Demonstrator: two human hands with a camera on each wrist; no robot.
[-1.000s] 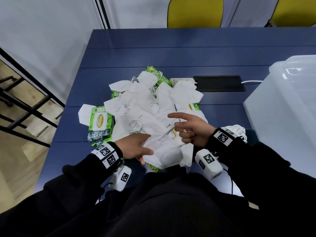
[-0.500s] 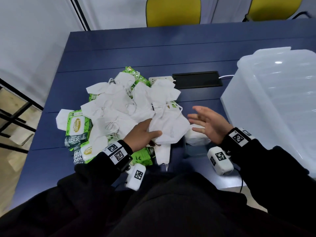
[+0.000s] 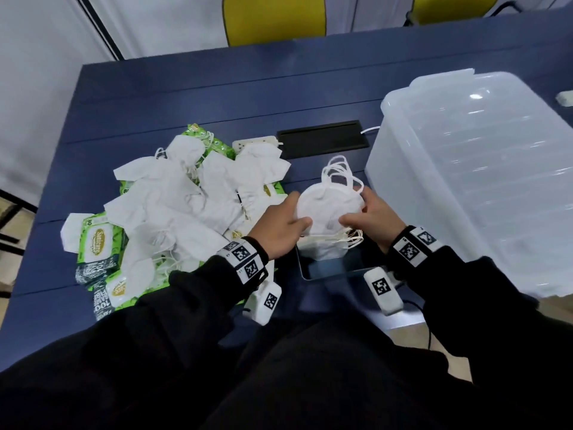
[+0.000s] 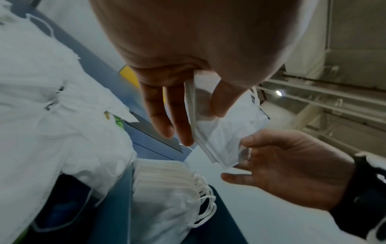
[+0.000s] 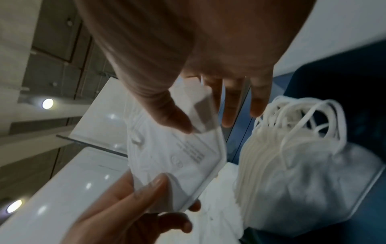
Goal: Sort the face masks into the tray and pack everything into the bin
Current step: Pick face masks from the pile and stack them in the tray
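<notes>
Half a second ago my left hand [image 3: 280, 228] was pinching a mask at the near edge of the heap and my right hand [image 3: 370, 217] hung open and empty beside it; now both have come together on one small stack of folded white face masks [image 3: 328, 209], raised just above the tray. My left thumb lies across the stack's top while my left fingers [image 4: 167, 115] run under it, a firm pinch on its left end. My right hand pinches the right end the same way, thumb on top and fingers [image 5: 228, 105] below, so the stack is held between both hands with its white ear loops [image 3: 339, 169] sticking out on the far side. Directly beneath lies the clear shallow plastic tray [image 3: 310, 271], near the table's near edge, already holding a neat row of white masks [image 4: 167, 189] with their loops bunched on the right. To the left sprawls the loose heap of white face masks [image 3: 173, 206], lying over green wet-wipe packets [image 3: 96, 240]. To the right stands the large translucent plastic bin [image 3: 471, 169], its lid on. All rest on the dark blue table [image 3: 186, 97].
</notes>
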